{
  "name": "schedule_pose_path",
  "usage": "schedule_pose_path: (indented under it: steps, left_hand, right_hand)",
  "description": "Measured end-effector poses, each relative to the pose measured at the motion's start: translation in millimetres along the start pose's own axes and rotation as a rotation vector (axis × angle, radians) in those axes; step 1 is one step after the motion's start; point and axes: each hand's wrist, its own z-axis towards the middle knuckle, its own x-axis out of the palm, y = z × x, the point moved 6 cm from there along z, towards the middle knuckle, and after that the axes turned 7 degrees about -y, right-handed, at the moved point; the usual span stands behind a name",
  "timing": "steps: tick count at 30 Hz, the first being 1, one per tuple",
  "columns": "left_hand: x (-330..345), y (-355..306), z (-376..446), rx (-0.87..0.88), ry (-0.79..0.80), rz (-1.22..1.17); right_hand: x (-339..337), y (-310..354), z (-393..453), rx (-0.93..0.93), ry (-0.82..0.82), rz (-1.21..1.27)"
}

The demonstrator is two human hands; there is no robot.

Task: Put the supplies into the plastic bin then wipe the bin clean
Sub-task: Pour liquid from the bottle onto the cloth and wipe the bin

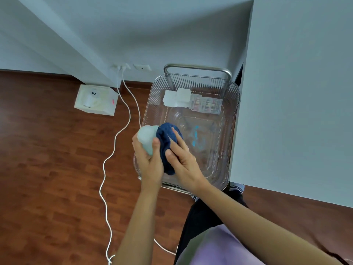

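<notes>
Hands meet over the near-left rim of the clear ribbed plastic bin (232, 104). Left hand (148, 159) is wrapped tight around a pale, translucent plastic bottle (146, 137), thumb across its front. Right hand (184, 159) presses a bunched dark blue knitted cloth (168, 144) against that bottle, fingers (176, 137) spread flat over the fabric, thumb tucked beneath.

Beyond the right hand, the bin floor lies open, clear plastic with some blue marking showing through. At the far end, well apart from both hands, sit white folded gauze pads (176, 97) and, just beside them, a clear flat case of small coloured pieces (207, 104). A metal bar handle (196, 66) crosses behind the far rim.

Right of the right hand, a grey wall panel (296, 92) crowds the bin's edge. Left of the left hand, brown wood-pattern floor (47, 159) spreads wide, crossed by a white cable (109, 155), with a white box (96, 99) farther off.
</notes>
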Motion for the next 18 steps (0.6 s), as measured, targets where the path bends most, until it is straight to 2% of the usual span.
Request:
schedule_pose_path:
  steps: [9,15,18]
  left_hand:
    - [-4,1,-5,-0.062,0.155,0.018]
    - [-5,-4,2,-0.055,0.096,0.039]
    - [-9,0,1,-0.094,0.073,0.030]
  right_hand:
    - [6,23,43,0.058,-0.067,-0.193]
    - [11,6,16,-0.036,-0.072,-0.207]
    - [12,-7,27,0.080,-0.092,-0.186]
